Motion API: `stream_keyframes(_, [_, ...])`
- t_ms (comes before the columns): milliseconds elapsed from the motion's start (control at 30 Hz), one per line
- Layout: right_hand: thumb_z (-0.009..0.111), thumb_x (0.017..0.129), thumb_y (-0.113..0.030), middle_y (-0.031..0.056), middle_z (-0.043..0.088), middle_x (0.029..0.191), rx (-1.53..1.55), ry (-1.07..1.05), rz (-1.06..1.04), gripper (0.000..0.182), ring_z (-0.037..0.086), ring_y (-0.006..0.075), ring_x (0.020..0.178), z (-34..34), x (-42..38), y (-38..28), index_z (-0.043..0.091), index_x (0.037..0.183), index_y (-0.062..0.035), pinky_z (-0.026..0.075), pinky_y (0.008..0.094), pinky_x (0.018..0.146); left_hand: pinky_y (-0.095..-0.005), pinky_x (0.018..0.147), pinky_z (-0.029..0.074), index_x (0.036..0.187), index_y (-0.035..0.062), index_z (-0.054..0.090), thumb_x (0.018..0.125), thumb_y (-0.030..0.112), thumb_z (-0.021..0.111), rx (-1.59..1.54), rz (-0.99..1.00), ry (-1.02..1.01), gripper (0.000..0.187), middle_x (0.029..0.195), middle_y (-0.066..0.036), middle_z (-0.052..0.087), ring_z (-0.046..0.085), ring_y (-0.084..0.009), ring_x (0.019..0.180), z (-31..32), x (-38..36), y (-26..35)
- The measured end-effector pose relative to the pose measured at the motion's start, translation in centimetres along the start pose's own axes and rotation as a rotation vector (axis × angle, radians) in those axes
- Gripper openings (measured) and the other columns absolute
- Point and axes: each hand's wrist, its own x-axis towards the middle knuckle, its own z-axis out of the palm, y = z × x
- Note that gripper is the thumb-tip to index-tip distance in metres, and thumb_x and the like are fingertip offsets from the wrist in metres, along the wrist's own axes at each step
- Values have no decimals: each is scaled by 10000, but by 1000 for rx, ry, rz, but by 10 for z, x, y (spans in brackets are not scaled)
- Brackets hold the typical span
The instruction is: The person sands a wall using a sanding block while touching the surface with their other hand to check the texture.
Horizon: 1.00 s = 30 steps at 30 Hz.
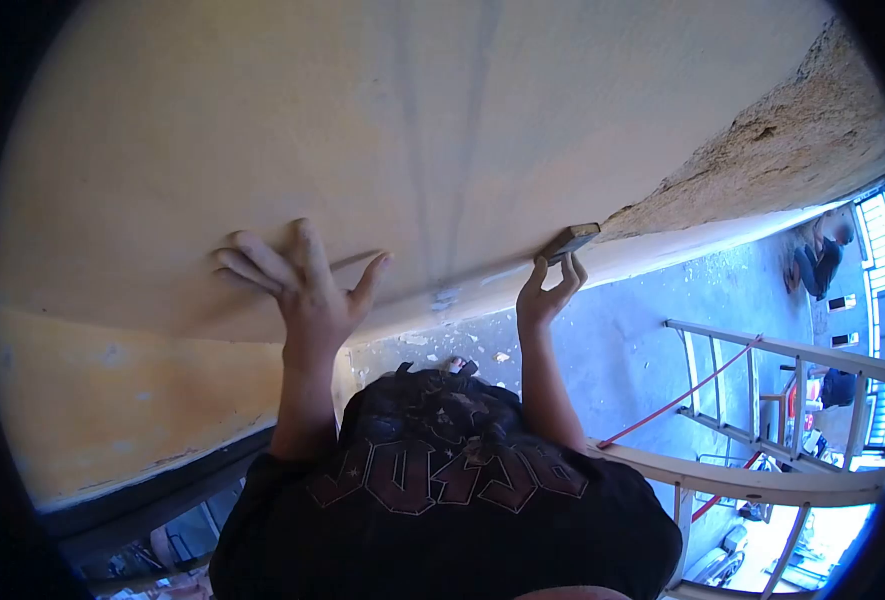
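My left hand point(312, 285) lies against the cream-coloured wall point(262, 130) with its fingers spread, and nothing is in it. To the right, my right hand point(552, 290) grips a small rectangular sanding block point(570, 241) between thumb and fingers. The block has a tan face with dark edges and is held at the wall surface, near the border of a rough brown patch point(772, 140) where the smooth coat is gone. Two faint dark vertical streaks run down the wall between my hands.
An aluminium ladder point(792, 485) with a red cord point(682, 395) stands to my right. Pale flecks lie on the grey floor point(652, 310) below. Another person point(820, 260) is farther off at the right. A dark ledge point(162, 480) runs along the lower left.
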Motion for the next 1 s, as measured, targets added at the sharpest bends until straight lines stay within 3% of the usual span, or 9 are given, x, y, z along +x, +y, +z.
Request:
stream_keyframes(233, [641,823,-14,179,529,1057,98,236,-42,360,499,319,997,-17,144,-61,505,1148,56,405,391,881,-782,899,-38,1474,128,104,743,608,649,-3,29,-64,1031,1425,-365,-194,-214,-613,1258,-5,3,0])
stream_keyframes(400, [686,774,-17,237,543,1092,49,63,5,380,525,355,1010,-12,39,-16,530,1113,57,425,416,886,-784,906,-8,1476,144,82,754,570,657,22,0,-76,1016,1435,-348,-192,-190,-614,1266,-8,3,0])
stream_keyframes(467, [699,759,-13,238,553,1084,67,63,0,392,527,362,1015,-7,38,-10,535,1109,52,428,420,886,-785,907,0,1476,144,74,753,572,655,33,-11,-47,1022,1437,-346,-191,-182,-616,1268,-5,4,3])
stream_keyframes(700, [736,703,6,180,605,1042,172,183,-112,401,564,321,941,-51,216,-94,592,1077,15,467,371,782,-767,927,-34,1479,155,49,755,570,650,39,-41,-65,1028,1441,-342,-183,-168,-610,1277,-5,3,4])
stream_keyframes(767, [745,695,0,178,602,1023,159,177,-100,409,561,318,939,-47,212,-88,588,1074,12,467,374,785,-759,931,-54,1481,163,32,758,559,651,-6,-39,-29,1031,1446,-339,-175,-167,-605,1280,-3,2,3])
stream_keyframes(900, [745,689,-13,189,588,1013,126,142,-69,403,550,336,944,-19,104,-54,580,1056,23,456,402,820,-756,939,-29,1446,108,136,762,539,654,-18,-72,-59,961,1455,-335,-137,-156,-609,1280,-6,-7,-5])
stream_keyframes(1000, [731,716,-24,201,589,1042,245,168,-32,379,548,335,957,-31,146,-77,585,1059,40,448,391,831,-754,944,-12,1402,72,206,765,527,654,-24,-111,-41,902,1458,-336,-107,-144,-614,1279,3,0,3])
